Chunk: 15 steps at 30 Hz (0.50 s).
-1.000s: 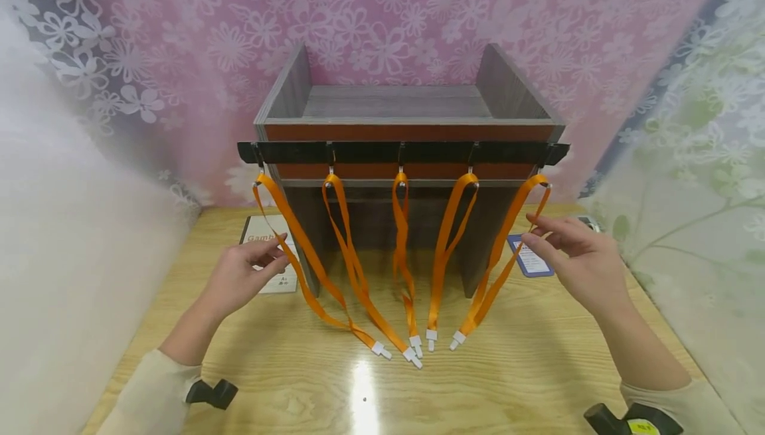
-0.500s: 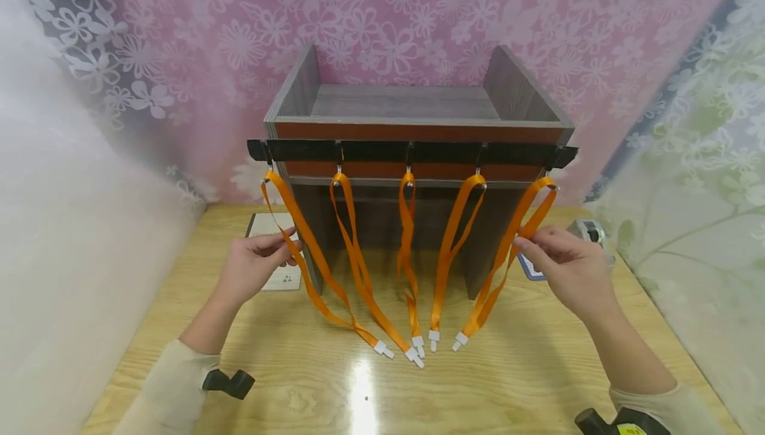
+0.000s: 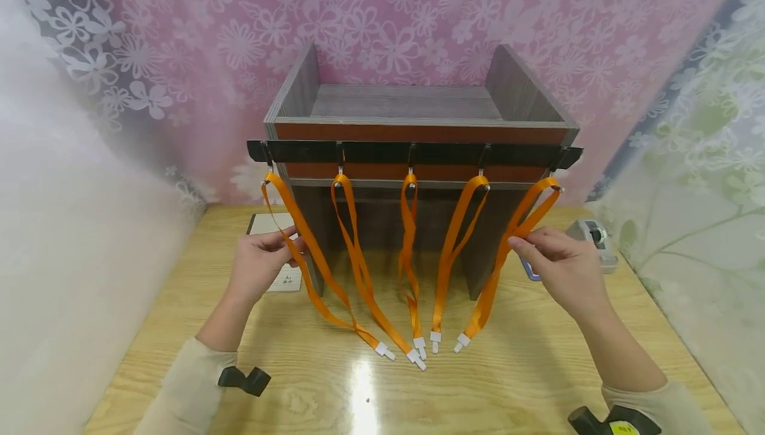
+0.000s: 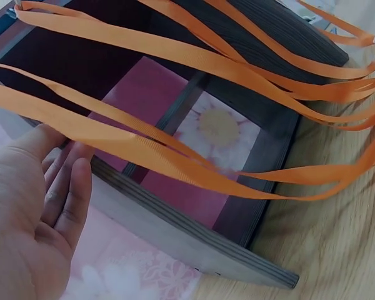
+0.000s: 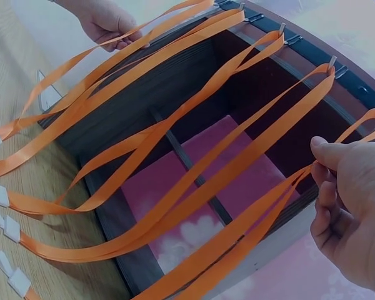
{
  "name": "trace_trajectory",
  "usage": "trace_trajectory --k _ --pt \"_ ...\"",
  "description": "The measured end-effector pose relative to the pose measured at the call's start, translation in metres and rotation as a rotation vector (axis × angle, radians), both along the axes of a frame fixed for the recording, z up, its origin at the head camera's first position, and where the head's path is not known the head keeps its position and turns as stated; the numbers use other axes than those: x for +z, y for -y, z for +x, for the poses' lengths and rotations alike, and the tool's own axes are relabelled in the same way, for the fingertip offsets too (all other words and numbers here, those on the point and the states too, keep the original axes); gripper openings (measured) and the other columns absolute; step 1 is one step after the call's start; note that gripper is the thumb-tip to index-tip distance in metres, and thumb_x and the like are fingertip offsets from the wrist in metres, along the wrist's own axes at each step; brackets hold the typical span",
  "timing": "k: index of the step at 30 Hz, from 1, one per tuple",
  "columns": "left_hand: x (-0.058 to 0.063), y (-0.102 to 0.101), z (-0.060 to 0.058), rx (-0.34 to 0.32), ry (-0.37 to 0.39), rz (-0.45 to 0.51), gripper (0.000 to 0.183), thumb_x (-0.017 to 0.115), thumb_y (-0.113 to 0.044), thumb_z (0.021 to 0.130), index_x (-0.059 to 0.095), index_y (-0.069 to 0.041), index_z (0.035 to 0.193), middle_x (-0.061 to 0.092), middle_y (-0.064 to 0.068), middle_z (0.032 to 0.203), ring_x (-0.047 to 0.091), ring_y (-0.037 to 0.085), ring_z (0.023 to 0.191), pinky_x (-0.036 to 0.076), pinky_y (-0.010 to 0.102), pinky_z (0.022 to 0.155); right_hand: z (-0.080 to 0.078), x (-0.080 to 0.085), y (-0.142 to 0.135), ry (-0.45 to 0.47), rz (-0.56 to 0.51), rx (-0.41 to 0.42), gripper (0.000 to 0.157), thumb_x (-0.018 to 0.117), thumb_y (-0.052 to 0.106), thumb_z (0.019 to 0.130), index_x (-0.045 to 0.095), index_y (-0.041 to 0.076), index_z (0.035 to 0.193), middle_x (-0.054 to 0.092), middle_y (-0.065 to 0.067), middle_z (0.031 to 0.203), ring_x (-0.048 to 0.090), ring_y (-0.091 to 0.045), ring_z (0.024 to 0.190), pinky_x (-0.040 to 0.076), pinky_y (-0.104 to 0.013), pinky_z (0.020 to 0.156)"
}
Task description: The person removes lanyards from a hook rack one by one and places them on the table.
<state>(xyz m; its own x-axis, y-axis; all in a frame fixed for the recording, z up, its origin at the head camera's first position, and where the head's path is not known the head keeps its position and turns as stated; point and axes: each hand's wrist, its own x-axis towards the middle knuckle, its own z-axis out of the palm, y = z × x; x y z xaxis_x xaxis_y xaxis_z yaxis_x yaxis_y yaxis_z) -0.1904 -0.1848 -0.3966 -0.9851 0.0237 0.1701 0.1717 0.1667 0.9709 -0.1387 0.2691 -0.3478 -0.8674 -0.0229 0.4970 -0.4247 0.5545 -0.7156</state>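
Several orange lanyards hang from hooks on a black rail [image 3: 376, 152], their white clips [image 3: 385, 350] lying on the table. In the head view, my left hand [image 3: 259, 262] holds one strand of the leftmost lanyard [image 3: 291, 208] at its fingertips. The left wrist view shows that strand [image 4: 131, 139] crossing over the fingertips, partly hiding them. My right hand [image 3: 568, 269] pinches the rightmost lanyard [image 3: 490, 295] between thumb and index finger, below its hook. In the right wrist view its two strands [image 5: 262, 209] meet at the pinch.
Behind the lanyards stands a grey wooden shelf unit [image 3: 412, 103] with a brown front strip. A booklet [image 3: 287, 280] lies behind my left hand. A blue-edged card [image 3: 530, 270] and a grey device [image 3: 606, 256] lie by my right hand. Patterned walls enclose the table.
My right hand has moved left and brought the rightmost lanyard's two strands together. The left hand stays at the leftmost lanyard, slightly further right in view. The camera view has shifted a little.
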Motion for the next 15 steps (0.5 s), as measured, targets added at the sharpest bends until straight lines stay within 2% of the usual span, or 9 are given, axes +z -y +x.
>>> trace_trajectory --k 5,10,13,15 --pt "0.0001 -0.0032 0.0004 -0.002 -0.014 0.028 0.038 0.076 -0.019 0.09 0.07 0.007 0.118 0.077 0.011 0.076 0.071 0.013 0.062 0.063 0.027 0.063 -0.0013 -0.0032 0.0028 0.026 -0.019 -0.07 0.006 0.076 0.009 0.089 0.08 0.005 0.09 0.064 0.017 0.075 0.046 -0.007 0.062 0.036 -0.026 0.045" --pt "0.0011 -0.0036 0.0019 0.006 -0.012 0.006 0.034 0.075 -0.017 0.091 0.072 0.009 0.113 0.076 0.015 0.076 0.071 0.011 0.061 0.062 0.026 0.063 -0.0048 -0.0052 0.0055 -0.024 -0.037 -0.082 0.005 0.078 0.008 0.087 0.08 0.006 0.083 0.063 0.005 0.068 0.041 -0.008 0.053 0.029 -0.027 0.04" --pt "0.0015 -0.0029 0.0025 0.006 -0.023 -0.018 0.029 0.075 -0.016 0.091 0.074 0.01 0.106 0.076 0.013 0.075 0.07 0.01 0.061 0.063 0.024 0.067 -0.0068 -0.0056 0.0063 -0.059 -0.05 -0.076 0.008 0.078 0.005 0.086 0.079 0.006 0.079 0.061 0.004 0.065 0.041 -0.007 0.05 0.029 -0.027 0.04" --pt "0.002 -0.0027 0.0023 0.004 -0.038 -0.027 0.027 0.074 -0.015 0.091 0.075 0.01 0.102 0.076 0.006 0.072 0.07 0.009 0.061 0.062 0.022 0.07 -0.0079 -0.0051 0.0069 -0.064 -0.058 -0.085 0.009 0.077 0.005 0.087 0.078 0.006 0.077 0.059 0.008 0.063 0.041 -0.006 0.05 0.03 -0.026 0.04"
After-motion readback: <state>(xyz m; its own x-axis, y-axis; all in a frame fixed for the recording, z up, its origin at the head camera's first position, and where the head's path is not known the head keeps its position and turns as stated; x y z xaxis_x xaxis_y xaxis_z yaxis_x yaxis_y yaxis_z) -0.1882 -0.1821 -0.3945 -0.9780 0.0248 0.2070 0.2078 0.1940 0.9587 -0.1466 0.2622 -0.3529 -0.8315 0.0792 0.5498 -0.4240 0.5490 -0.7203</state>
